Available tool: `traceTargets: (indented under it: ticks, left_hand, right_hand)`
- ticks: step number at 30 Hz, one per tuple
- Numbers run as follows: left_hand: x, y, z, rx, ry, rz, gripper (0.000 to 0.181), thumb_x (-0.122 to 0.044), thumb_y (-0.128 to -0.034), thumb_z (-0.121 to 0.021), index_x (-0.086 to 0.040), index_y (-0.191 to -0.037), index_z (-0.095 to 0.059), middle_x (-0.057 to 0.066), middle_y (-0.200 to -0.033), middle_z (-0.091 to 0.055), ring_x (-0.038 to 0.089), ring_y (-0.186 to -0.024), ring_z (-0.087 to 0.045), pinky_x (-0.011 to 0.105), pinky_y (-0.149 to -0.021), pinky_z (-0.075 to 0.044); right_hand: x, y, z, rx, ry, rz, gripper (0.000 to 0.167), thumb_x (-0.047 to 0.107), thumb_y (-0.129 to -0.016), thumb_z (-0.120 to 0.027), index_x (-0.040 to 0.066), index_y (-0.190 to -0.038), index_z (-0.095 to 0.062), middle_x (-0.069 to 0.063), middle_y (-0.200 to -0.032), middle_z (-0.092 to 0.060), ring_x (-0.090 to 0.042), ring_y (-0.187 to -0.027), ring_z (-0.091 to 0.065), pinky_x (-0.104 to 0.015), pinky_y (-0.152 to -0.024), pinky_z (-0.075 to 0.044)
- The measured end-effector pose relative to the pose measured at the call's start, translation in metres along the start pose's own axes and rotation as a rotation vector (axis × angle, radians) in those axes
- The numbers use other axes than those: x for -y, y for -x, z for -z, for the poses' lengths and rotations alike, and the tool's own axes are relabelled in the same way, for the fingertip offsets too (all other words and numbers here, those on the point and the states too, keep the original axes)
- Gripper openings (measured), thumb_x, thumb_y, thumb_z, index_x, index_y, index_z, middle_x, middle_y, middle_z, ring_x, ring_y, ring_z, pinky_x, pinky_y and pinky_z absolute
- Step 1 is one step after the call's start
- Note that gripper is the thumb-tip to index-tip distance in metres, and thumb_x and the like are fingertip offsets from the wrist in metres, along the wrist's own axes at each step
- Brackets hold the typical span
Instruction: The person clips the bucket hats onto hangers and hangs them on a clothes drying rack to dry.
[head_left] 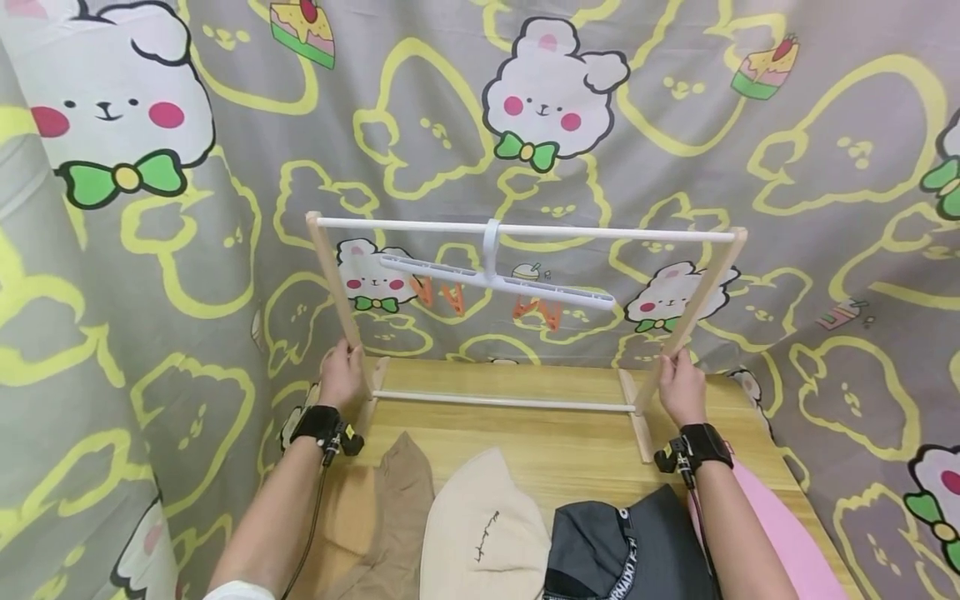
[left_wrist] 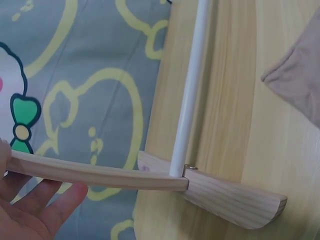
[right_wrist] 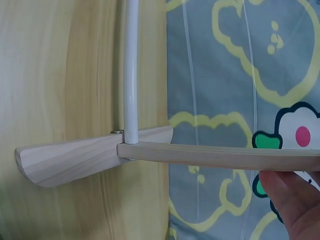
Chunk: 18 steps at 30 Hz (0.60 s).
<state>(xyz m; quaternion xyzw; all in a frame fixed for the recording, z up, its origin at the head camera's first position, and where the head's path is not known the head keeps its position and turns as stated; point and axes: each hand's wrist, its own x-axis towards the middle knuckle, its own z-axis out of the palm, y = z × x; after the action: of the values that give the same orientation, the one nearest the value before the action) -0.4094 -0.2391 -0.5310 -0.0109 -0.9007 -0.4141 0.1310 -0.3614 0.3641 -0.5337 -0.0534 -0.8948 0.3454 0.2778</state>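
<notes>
A small garment rack with wooden posts and white rods stands on the wooden table. My left hand grips its left post, and my right hand grips the right one, both low on the posts. From the top rod hangs a pale hanger, tilted down to the right, with several orange clips below its bar. In the left wrist view, fingers lie under the post; the rest of that hand is cut off. The right wrist view shows the right post joining a wooden foot.
Along the table's near side lie a brown hat, a cream bucket hat, a dark grey hat with a lettered strap, and a pink item partly behind the right forearm. Patterned cloth surrounds the table at the back and sides.
</notes>
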Motion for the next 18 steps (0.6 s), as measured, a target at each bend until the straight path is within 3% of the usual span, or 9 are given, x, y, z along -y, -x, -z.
traceTargets:
  ticks: [6, 10, 18]
  left_hand:
    - [0.003, 0.003, -0.012, -0.002, 0.017, -0.028, 0.032, -0.023, -0.1153, -0.038, 0.003, -0.129, -0.050, 0.035, -0.123, -0.062, 0.052, -0.111, -0.063, 0.062, -0.090, -0.051]
    - [0.004, 0.003, -0.019, 0.000, 0.027, -0.028, 0.033, -0.025, -0.1152, -0.038, 0.001, -0.132, -0.050, 0.034, -0.125, -0.063, 0.051, -0.111, -0.065, 0.062, -0.089, -0.053]
    - [-0.011, 0.004, -0.030, 0.009, 0.049, -0.015, 0.031, -0.023, -0.1141, -0.042, 0.002, -0.131, -0.051, 0.033, -0.126, -0.063, 0.050, -0.113, -0.065, 0.061, -0.092, -0.054]
  right_hand:
    - [-0.007, -0.001, 0.006, -0.022, 0.019, -0.013, 0.024, 0.013, -0.110, -0.048, -0.010, -0.108, -0.054, -0.038, -0.097, -0.063, -0.058, -0.091, -0.059, -0.067, -0.080, -0.046]
    - [-0.013, 0.000, 0.011, -0.021, 0.009, -0.026, 0.024, 0.014, -0.111, -0.047, -0.009, -0.109, -0.054, -0.037, -0.096, -0.064, -0.057, -0.091, -0.064, -0.065, -0.076, -0.048]
    - [-0.022, -0.003, 0.024, -0.029, 0.018, -0.059, 0.025, 0.016, -0.111, -0.046, -0.009, -0.112, -0.054, -0.038, -0.096, -0.065, -0.056, -0.086, -0.065, -0.063, -0.072, -0.048]
